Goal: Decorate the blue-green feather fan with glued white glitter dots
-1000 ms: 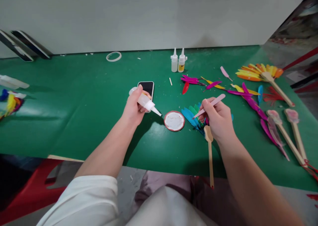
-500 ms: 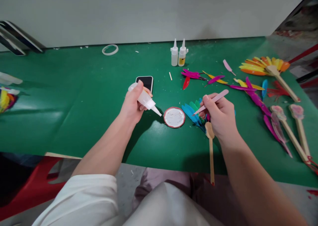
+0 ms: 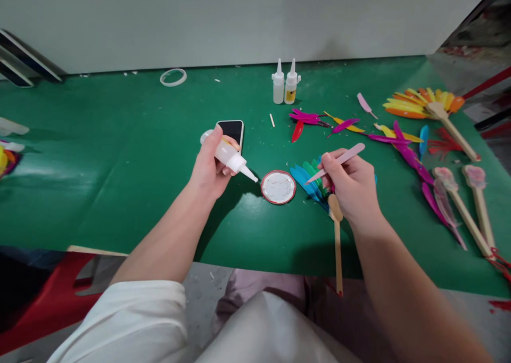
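Observation:
My left hand (image 3: pixel 213 166) is closed around a white squeeze bottle (image 3: pixel 227 153), its nozzle slanting down to the right. The nozzle tip stops just short of a round white lid (image 3: pixel 278 187) with a red rim, lying on the table. Between the fingers of my right hand (image 3: pixel 353 179) are pink tweezers (image 3: pixel 337 162), pointing down-left over blue and green feathers (image 3: pixel 305 182). These feathers fan out from the head of a wooden spoon (image 3: pixel 337 235), whose handle reaches past the table's front edge. Part of the fan is hidden behind my right hand.
On the green table (image 3: pixel 131 192), a phone (image 3: pixel 231 130) lies behind my left hand. Two small nozzle bottles (image 3: pixel 285 86) stand near the wall. Loose feathers (image 3: pixel 413 158), a yellow-orange feather fan (image 3: pixel 423 105) and wooden sticks (image 3: pixel 465 214) lie to the right. A clear ring (image 3: pixel 173 77) lies at the back left.
Little differs. The whole view has shifted slightly, and both hands keep their hold on the bottle and the tweezers.

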Motion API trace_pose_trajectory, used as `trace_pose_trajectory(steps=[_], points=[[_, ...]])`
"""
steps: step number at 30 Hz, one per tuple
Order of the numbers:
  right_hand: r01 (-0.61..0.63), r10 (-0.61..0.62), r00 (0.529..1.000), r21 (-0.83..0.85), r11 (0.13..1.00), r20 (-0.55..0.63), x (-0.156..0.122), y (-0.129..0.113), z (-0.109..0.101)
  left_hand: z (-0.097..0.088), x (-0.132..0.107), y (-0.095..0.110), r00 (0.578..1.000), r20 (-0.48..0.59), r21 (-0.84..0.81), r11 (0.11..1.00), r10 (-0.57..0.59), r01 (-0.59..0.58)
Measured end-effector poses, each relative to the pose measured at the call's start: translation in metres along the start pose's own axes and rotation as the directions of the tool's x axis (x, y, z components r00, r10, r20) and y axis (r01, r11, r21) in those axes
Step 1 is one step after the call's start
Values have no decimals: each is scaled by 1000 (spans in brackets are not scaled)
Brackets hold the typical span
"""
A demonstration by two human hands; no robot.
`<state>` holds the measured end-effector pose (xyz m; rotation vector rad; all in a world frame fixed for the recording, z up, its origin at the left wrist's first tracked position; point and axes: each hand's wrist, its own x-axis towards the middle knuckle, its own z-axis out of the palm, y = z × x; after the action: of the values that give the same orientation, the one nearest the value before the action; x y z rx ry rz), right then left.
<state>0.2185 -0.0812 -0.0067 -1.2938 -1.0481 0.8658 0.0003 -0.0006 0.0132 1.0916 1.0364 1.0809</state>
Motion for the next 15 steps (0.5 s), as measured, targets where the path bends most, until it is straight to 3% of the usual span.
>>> trace_pose_trajectory(steps=[6, 10, 15], points=[[-15, 25, 993, -89, 996, 111, -3, 1, 2, 1, -1, 4, 976, 157, -313, 930, -149, 192], [-35, 70, 977, -174, 984, 200, -6, 2, 4, -1, 0, 6, 965, 187, -456, 854, -181, 249], [24, 19, 986, -252, 967, 167, -7, 2, 4, -2, -2, 8, 940, 279, -524, 790, -194, 319]])
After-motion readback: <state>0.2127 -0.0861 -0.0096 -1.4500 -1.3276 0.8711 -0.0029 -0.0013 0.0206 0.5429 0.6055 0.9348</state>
